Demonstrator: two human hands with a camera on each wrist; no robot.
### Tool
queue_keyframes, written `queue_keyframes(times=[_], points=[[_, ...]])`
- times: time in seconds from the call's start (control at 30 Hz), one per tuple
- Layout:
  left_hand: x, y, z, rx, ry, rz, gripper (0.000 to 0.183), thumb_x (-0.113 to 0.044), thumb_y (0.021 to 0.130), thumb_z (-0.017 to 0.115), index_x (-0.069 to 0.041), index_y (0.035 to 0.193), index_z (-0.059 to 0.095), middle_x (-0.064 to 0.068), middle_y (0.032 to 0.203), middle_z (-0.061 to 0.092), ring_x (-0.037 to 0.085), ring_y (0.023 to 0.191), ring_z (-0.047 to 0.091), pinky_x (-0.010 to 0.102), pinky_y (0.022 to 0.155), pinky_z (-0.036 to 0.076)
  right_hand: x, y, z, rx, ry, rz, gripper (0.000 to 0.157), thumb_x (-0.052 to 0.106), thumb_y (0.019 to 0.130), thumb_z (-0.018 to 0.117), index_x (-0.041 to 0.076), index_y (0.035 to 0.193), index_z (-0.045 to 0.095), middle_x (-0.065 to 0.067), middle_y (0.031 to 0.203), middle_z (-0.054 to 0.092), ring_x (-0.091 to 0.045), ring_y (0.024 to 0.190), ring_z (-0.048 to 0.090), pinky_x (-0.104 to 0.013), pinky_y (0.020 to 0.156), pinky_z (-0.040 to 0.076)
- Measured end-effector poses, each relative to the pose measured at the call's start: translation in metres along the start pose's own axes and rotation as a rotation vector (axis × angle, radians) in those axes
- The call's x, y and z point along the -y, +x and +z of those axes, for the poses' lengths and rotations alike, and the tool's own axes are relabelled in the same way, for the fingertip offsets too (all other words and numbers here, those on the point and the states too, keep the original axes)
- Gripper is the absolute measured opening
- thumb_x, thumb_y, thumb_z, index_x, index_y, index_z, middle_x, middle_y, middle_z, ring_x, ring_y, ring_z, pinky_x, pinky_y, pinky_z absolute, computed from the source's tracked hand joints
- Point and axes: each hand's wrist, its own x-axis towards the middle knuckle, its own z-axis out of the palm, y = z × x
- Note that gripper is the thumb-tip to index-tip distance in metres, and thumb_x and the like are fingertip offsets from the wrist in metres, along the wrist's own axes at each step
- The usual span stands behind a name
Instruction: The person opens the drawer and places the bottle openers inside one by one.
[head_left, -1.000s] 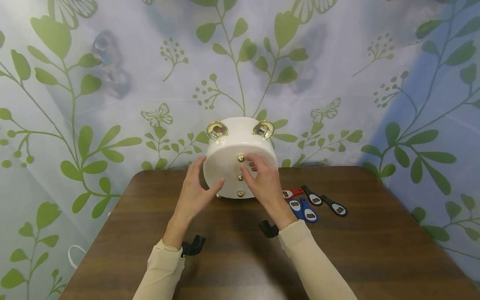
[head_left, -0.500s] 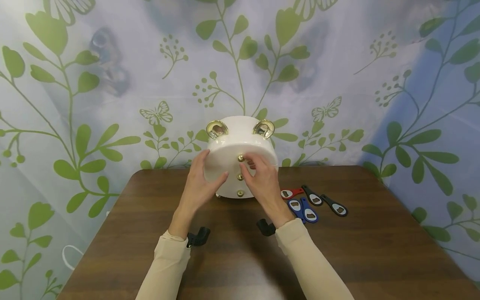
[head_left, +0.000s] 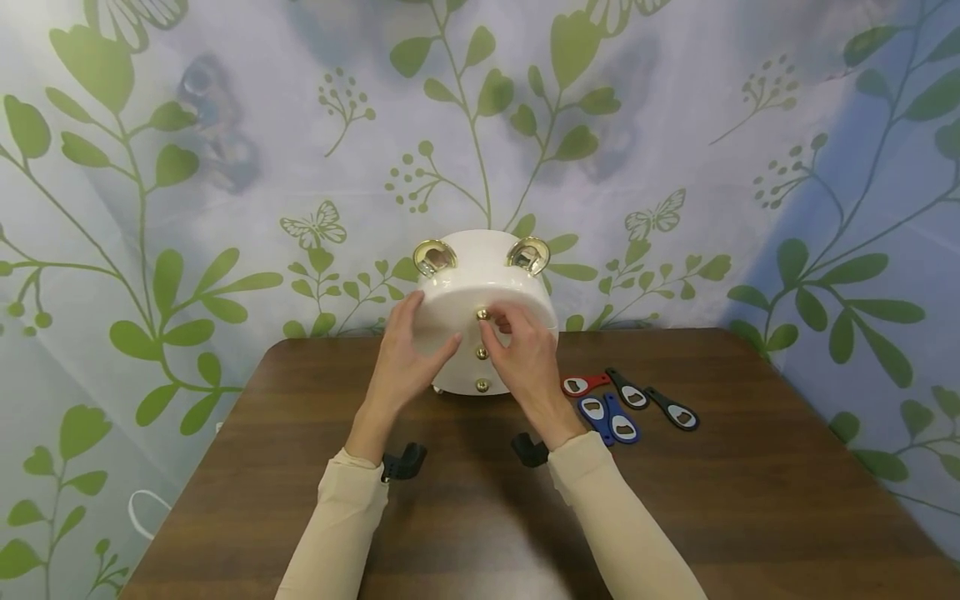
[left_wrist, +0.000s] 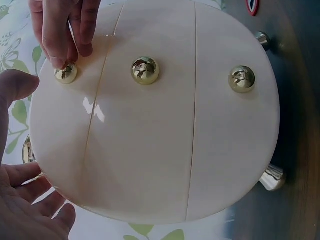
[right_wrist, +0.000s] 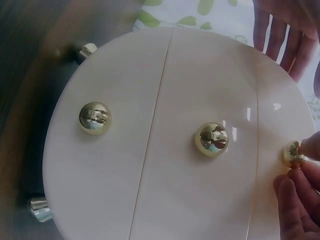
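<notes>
A glossy white, round-fronted drawer box (head_left: 487, 262) with gold ear-shaped ornaments (head_left: 528, 256) stands toward the back of the table. Seams split its front into three drawers, each with a round gold knob. My right hand (head_left: 525, 354) pinches the top knob (right_wrist: 294, 155) between thumb and fingers. Below it, the middle knob (right_wrist: 212, 139) and bottom knob (right_wrist: 95, 118) are untouched. My left hand (head_left: 402, 367) is spread at the box's left side, thumb pointing across the front, fingers along the edge. In the left wrist view the top drawer sits flush with the front.
Several bottle openers lie right of the box: a red one (head_left: 585, 384), blue ones (head_left: 622, 425) and black ones (head_left: 672, 410). Small metallic feet (left_wrist: 272, 178) hold the box on the brown table (head_left: 465, 533). A leaf-patterned cloth (head_left: 300, 150) hangs behind.
My right fingertips have closed in on the top knob. My left hand has shifted slightly up and right along the box's edge. The box has stayed in place.
</notes>
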Motion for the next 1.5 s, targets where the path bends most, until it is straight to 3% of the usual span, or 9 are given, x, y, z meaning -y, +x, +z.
queue_keyframes(times=[0.37,0.7,1.17,1.5], points=[[0.0,0.005,0.011,-0.046,-0.043,0.038,0.087,-0.032,0.089,0.08,-0.005,0.159,0.036,0.014,0.164,0.035,0.029,0.153,0.033,0.051,0.121,0.033,0.0,0.001,0.008,-0.062,0.038,0.02,0.022,0.017,0.088,0.083,0.004,0.103,0.074,-0.01,0.092,0.073,-0.024,0.083,0.074,-0.038,0.079,0.061],[0.007,0.001,0.016,-0.108,-0.036,0.087,0.087,-0.028,0.087,0.082,-0.003,0.158,0.037,0.016,0.161,0.04,0.03,0.151,0.036,0.049,0.121,0.032,0.001,0.001,0.012,-0.071,0.03,0.028,0.021,0.016,0.086,0.085,0.005,0.099,0.074,-0.009,0.09,0.073,-0.023,0.08,0.072,-0.037,0.078,0.06],[0.015,0.002,0.022,-0.106,-0.068,0.098,0.086,-0.026,0.088,0.081,-0.007,0.159,0.035,0.015,0.161,0.039,0.032,0.148,0.039,0.054,0.117,0.036,0.001,0.001,0.01,-0.097,0.002,0.004,0.016,0.014,0.084,0.084,0.006,0.094,0.074,-0.007,0.086,0.073,-0.022,0.076,0.072,-0.036,0.073,0.06],[0.017,0.001,0.014,-0.064,-0.061,0.072,0.088,-0.028,0.087,0.084,-0.012,0.159,0.036,0.013,0.163,0.038,0.03,0.151,0.036,0.053,0.119,0.034,0.005,-0.005,0.005,-0.093,0.033,-0.013,0.017,0.014,0.085,0.084,0.005,0.095,0.074,-0.009,0.087,0.071,-0.022,0.075,0.071,-0.036,0.073,0.061]])
